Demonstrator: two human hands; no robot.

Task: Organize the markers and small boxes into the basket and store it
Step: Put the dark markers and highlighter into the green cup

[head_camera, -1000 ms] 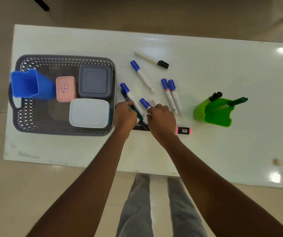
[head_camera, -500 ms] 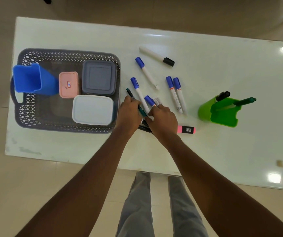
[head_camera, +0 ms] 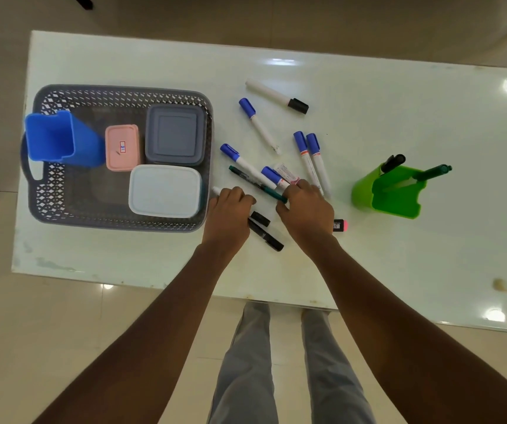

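Markers lie between both hands (table).

Soft, even indoor light falls from above. The glossy white rectangular counter throws back round ceiling-lamp glare at its right edge and a pale streak near the far side; the shiny beige tiled floor glints too. Shadows are faint. Wide-angle distortion bows the counter's edges. Focus is reasonably sharp.
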